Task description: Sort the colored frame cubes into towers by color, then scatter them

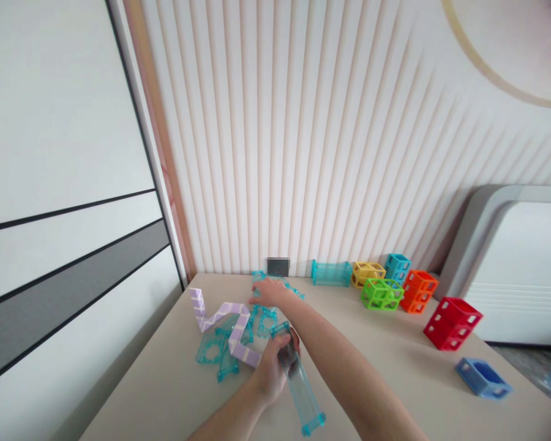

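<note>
A white ribbed wall panel (239,122) rises behind a pale beige tabletop (142,380). Above its near middle, the left hand (272,365) grasps a long, clear, teal-tinted plastic piece (304,392), thumb and fingers wrapped around its upper end; its lower end slants toward the wearer and hangs free of the fingers.

The right hand (270,293) reaches farther back, over translucent teal plastic parts (258,274) near the wall. Its fingers look extended, but I cannot tell whether they pinch anything.

The long piece looks light and fairly stiff, probably smooth enough to slip under a loose grip. Its thin clear walls could scratch or flex if squeezed mid-span, so the thicker knobbed ends seem the safest hold. The flat teal frames with round openings (210,351) seem equally light, best lifted by their edges.

A lilac-and-white jointed plastic snake (239,309) zigzags partly over those frames, its near end close beside the left hand; it would likely swivel at its joints if caught. A red open-sided plastic block (453,323) stands well apart, to the right.
</note>
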Tool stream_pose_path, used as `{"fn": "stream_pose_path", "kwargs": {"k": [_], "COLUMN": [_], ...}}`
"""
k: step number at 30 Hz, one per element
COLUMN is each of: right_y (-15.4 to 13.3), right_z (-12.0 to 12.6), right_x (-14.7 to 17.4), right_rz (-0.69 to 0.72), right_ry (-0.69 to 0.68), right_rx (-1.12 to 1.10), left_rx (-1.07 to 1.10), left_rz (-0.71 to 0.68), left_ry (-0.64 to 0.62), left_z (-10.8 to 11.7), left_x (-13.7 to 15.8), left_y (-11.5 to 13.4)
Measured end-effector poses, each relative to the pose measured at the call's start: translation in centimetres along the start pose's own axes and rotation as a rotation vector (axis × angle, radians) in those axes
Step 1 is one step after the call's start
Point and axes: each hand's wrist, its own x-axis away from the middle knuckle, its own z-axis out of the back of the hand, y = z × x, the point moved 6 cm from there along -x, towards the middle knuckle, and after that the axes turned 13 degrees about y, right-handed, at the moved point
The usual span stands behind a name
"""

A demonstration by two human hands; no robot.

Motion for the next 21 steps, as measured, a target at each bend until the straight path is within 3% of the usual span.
{"fn": "stream_pose_path", "kwargs": {"k": [21], "right_y": [1.9], "right_z": [-0.2], "right_x": [0.4], "right_rz": [-0.276], "right_ry": [0.31], "right_rx": [-0.374], "left_rx": [-0.059], "left_rz": [-0.021], "left_ry": [-0.08], "left_z": [-0.3], "left_x": [0.1], "left_y": [-0.4]}}
